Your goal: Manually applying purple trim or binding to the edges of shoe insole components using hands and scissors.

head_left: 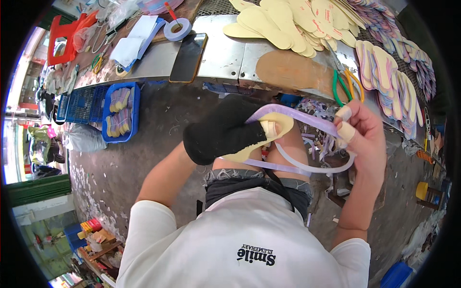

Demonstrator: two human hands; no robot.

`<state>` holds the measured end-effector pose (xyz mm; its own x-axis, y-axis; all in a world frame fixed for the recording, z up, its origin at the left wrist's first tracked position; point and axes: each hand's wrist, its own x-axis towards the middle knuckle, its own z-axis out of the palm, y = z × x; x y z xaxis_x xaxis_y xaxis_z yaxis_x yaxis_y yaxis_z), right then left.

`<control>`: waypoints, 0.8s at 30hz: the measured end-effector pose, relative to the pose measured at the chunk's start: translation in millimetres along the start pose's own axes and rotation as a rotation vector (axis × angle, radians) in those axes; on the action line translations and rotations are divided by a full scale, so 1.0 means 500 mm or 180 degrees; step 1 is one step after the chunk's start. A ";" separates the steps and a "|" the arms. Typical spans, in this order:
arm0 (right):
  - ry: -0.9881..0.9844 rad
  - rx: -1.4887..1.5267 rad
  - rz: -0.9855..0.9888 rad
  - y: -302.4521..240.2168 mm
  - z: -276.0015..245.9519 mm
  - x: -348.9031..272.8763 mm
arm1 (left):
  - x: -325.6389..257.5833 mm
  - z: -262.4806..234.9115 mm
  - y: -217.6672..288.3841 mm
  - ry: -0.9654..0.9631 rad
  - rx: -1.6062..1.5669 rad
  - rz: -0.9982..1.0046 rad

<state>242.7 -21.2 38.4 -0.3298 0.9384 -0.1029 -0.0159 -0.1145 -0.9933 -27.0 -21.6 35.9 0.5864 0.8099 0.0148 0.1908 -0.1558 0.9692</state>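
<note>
**Head view: insole and lilac strip held above the lap**

Head camera looking down past a white shirt onto both hands, raised over the knees and just off the near edge of the metal surface (221,57). Left hand (223,130), in a black glove with a taped fingertip showing, closed in a grip on a pale yellow insole (278,126). Right hand (366,137), bare with taped fingertips, pinching a lilac trim strip (297,114) against the insole's far rim; strip looping down under the insole and back toward the right wrist. Green-and-orange-handled scissors (346,85) lying at the near edge of the surface, just beyond the right hand. Stack of yellow insoles (278,24) farther back, a black phone (188,56) and a tape roll (176,29) toward the surface's left end. Blue crate (121,113) with stacked pieces on the floor, below the left end.
</note>
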 end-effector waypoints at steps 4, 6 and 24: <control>0.0309 0.0502 -0.0272 0.042 0.060 -0.018 | -0.014 0.026 -0.003 0.0544 -0.0890 -0.0187; 0.0522 0.0602 -0.0397 0.060 0.088 -0.021 | -0.013 0.048 -0.022 0.0812 -0.1074 -0.0096; 0.0536 0.0641 -0.0275 0.097 0.158 0.038 | 0.064 0.115 -0.032 0.2113 -0.1953 0.0158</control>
<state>161.1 -34.4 -7.4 -0.1579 0.9866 -0.0422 -0.2301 -0.0783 -0.9700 34.1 -25.9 6.8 -0.0283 0.9995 0.0146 -0.3871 -0.0244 0.9217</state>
